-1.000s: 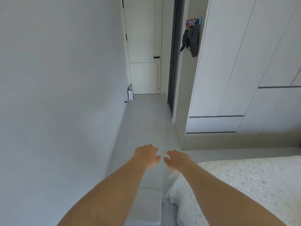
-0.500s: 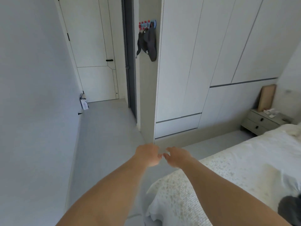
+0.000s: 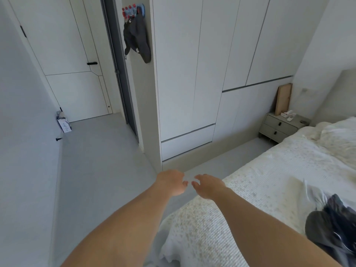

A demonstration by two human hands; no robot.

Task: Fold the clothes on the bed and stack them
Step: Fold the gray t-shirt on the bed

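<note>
**Reach right for the clothes pile before anything else**

Your arms stretch out ahead of you with both hands empty. Your left hand [image 3: 170, 182] hangs over the floor, fingers loosely curled and holding nothing; your right hand [image 3: 209, 186] hovers just past the near corner of the bed [image 3: 240, 199], fingers loosely curled too, the two sets of fingertips nearly meeting.

The clothes [image 3: 335, 224], a dark crumpled heap with a pale garment [image 3: 312, 193] beside it, lie on the bedspread at your far right, partly cut off by the frame edge. Nothing looks folded yet. You will likely do best to turn right, take one garment by its edge and draw it onto the flat open bedspread in front of the pile, where there is room to spread it.

Mind the bed corner below your right wrist: cloth laid there could slide off. Beyond it, the floor strip between bed and wardrobe [image 3: 190, 74] is narrow. Farther off stand the bedside cabinet [image 3: 279, 128] and rumpled bedding [image 3: 337, 135] near the headboard.
</note>
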